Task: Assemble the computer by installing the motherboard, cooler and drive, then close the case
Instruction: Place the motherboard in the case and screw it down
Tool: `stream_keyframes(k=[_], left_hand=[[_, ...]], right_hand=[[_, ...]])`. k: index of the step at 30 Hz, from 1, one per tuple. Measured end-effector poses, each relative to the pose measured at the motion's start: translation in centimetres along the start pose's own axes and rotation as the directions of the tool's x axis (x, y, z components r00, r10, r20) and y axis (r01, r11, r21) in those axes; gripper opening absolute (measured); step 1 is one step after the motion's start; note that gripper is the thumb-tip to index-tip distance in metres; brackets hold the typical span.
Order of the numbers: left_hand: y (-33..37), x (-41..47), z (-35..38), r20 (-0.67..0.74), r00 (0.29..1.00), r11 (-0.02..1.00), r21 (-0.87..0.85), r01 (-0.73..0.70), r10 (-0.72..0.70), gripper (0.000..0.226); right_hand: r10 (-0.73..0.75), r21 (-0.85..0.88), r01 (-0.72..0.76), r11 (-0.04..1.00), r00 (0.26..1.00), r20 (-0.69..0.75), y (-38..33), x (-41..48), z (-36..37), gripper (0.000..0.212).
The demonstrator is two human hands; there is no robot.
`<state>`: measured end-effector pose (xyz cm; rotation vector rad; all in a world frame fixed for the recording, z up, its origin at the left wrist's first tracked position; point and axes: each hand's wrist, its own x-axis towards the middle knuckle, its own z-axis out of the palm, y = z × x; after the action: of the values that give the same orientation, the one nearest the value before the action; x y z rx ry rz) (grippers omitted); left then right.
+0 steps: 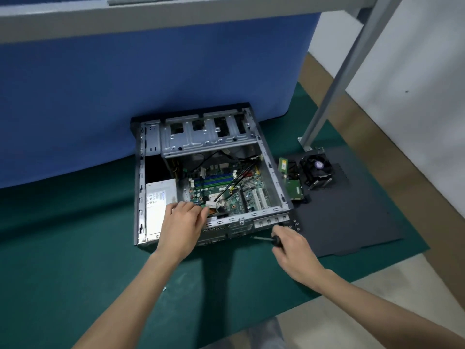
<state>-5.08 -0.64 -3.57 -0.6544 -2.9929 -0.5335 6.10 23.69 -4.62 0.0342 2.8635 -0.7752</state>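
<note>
Green mat: work surface under everything; case lies on its side, open face up, so I can reach straight down inside.
Board: already lying in the case floor, near the right wall. Can't tell if it's screwed down yet.
L hand: reaching over the near rim into the case, fingers curled round smth by the white connector; looks like a pinch on the plug or its wires, but exact contact is hidden by the knuckles. My guess: seating a power lead on the board.
R hand: clenched round the screwdriver, parked outside the case just off the near rim, tip pointing left. Prob. kept ready while L hand does the cable work.
PSU: sits in the left bay, label up.
Cooler: still out, on the side panel right of the case, well clear of the board.
Drive: also out, PCB side up, btwn case wall and cooler.
Drive cage: looks empty.
Progress: early-mid, as I judge it. Cooler, drive, panel all still to go.
</note>
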Motion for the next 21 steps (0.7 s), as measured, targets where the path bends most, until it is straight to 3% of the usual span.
stream_keyframes(k=[3,5,7,10,17,21], left_hand=[[2.9,1.6,0.9,0.081,0.996,0.996,-0.084,0.042,-0.035,0.037],[4.5,2.4,1.8,0.121,0.989,0.982,-0.163,0.099,-0.08,0.041],[5.9,3.3,2.8,0.16,0.973,0.967,-0.17,0.191,-0.164,0.045],[6.9,4.7,3.7,0.193,0.935,0.942,-0.104,0.319,-0.296,0.044],[8.2,7.4,5.6,0.14,0.875,0.884,-0.001,0.468,-0.463,0.045],[8.2,8.0,6.1,0.17,0.843,0.858,0.038,0.512,-0.51,0.046]], right_hand=[[0.2,0.164,-0.169,0.972,0.961,-0.191,3.0,0.8,-2.3,0.038],[0.35,0.241,-0.291,0.926,0.9,-0.258,5.6,2.2,-3.6,0.031],[0.461,0.246,-0.404,0.881,0.849,-0.258,8.2,3.9,-4.5,0.014],[0.564,0.235,-0.526,0.818,0.813,-0.145,11.1,6.2,-4.8,0.016],[0.418,0.004,-0.419,0.908,0.907,0.052,12.7,11.4,-3.4,0.088],[0.35,-0.12,-0.339,0.933,0.932,0.094,12.9,13.2,-2.7,0.095]])
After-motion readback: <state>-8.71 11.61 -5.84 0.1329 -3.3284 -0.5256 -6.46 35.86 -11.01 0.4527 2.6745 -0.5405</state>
